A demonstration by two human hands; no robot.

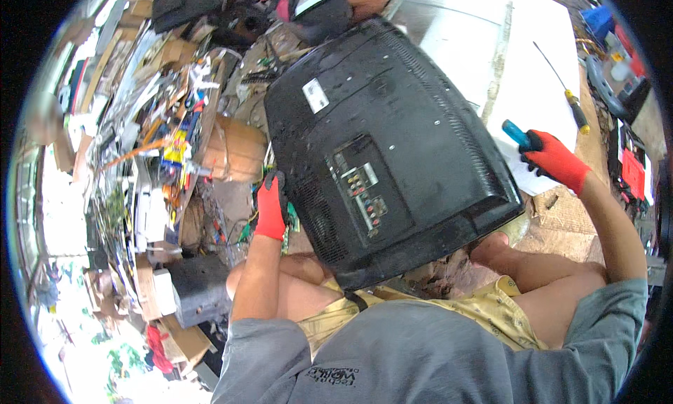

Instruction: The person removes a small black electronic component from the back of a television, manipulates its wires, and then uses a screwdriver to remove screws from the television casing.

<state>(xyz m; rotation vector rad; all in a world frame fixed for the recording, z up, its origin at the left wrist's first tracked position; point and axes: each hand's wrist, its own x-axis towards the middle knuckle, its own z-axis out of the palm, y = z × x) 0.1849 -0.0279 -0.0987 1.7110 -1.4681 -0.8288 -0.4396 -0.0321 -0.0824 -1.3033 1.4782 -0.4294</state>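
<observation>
A black flat-screen television point(413, 172) lies tilted across my lap, back side up, with a recessed panel of coloured sockets and a white label. My left hand point(272, 207), in a red glove with dark fingertips, grips its left edge, thumb on top; the fingers beneath are partly hidden. To the right of the television, my right hand point(557, 158), gloved the same way, is closed round a tool with a teal handle point(516, 134). The tool's other end is hidden in the fist. Beyond that hand, a long screwdriver point(576, 109) with a black and yellow handle rests on a white sheet.
White panels point(456, 25) lie beyond the television. A large heap of scrap point(161, 123) fills the left, beside a brown rounded container point(236, 148). Below it stands a dark box point(201, 288). At the far right is a red case point(633, 176) among other items.
</observation>
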